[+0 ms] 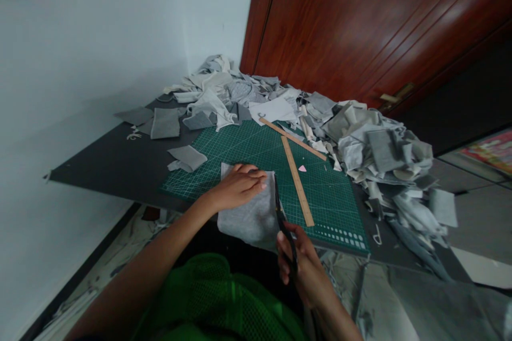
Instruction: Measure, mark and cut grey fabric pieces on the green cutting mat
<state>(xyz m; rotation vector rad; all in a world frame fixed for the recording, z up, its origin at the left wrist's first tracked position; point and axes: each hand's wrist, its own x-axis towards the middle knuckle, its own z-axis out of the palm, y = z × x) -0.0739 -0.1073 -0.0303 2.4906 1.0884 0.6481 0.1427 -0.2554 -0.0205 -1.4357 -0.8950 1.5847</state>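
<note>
A grey piece of fabric [252, 221] lies over the front edge of the green cutting mat [256, 143]. My left hand [242, 186] rests flat on its upper part, fingers stretched out towards the right. Black-handled scissors [286, 231] are in my right hand [300, 258], the fingers wrapped round the handles. Their blades point away from me along the right edge of the fabric. Whether the blades are apart or together is hard to make out.
Two wooden rulers [298, 181] and a small pink chalk piece [302, 168] lie on the mat. Heaped fabric scraps [224, 90] line the back, with another pile [376, 143] at right. Some cut pieces [188, 158] lie left. A wall and wooden door [340, 26] stand behind.
</note>
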